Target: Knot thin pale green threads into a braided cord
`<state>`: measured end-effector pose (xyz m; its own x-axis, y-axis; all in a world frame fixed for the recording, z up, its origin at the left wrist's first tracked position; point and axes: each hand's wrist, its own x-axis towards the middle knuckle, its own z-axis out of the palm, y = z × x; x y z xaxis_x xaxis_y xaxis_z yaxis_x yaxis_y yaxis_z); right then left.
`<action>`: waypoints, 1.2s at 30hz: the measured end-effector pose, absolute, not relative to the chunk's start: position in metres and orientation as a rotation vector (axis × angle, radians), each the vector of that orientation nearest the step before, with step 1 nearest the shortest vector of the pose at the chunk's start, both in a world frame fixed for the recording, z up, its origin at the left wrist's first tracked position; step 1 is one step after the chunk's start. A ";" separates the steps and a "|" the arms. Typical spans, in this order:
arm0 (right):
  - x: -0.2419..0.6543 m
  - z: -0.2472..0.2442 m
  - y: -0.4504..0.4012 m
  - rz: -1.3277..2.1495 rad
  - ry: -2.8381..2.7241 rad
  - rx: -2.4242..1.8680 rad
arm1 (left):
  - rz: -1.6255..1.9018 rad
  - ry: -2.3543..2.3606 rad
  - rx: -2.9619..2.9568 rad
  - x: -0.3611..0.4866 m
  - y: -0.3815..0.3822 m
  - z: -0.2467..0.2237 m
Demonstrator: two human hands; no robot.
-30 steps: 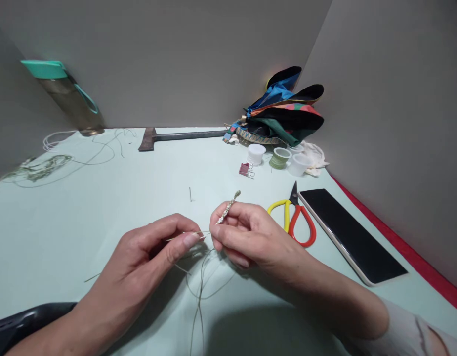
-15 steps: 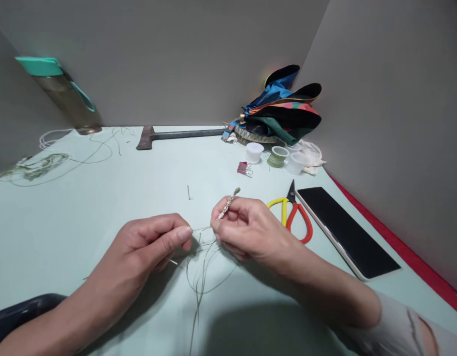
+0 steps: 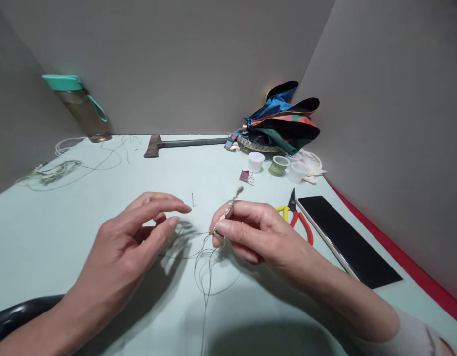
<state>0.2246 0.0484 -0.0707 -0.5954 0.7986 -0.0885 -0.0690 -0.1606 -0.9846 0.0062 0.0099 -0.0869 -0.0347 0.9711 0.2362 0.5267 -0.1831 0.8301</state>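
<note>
Head view, right hand (image 3: pixel 246 232) pinching a knotted cord (image 3: pixel 231 202), left hand (image 3: pixel 135 232) held apart, thumb and fingers parted

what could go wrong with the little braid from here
The loose threads loop and cross below the right hand, so they could tangle. The left hand is open, so the end of the braid may slacken if the right hand's pinch slips. The thin pin near the left fingertips might prick or snag.
</note>
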 end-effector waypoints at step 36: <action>0.221 -0.072 0.039 1.917 -1.335 -0.791 | 0.835 1.324 0.959 0.034 -0.009 -0.082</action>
<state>0.2208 0.0392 -0.0716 -0.5974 0.7950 -0.1055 -0.1764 -0.2586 -0.9497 0.0340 -0.0092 -0.0816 0.0826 0.9143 -0.3964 0.0368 0.3947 0.9181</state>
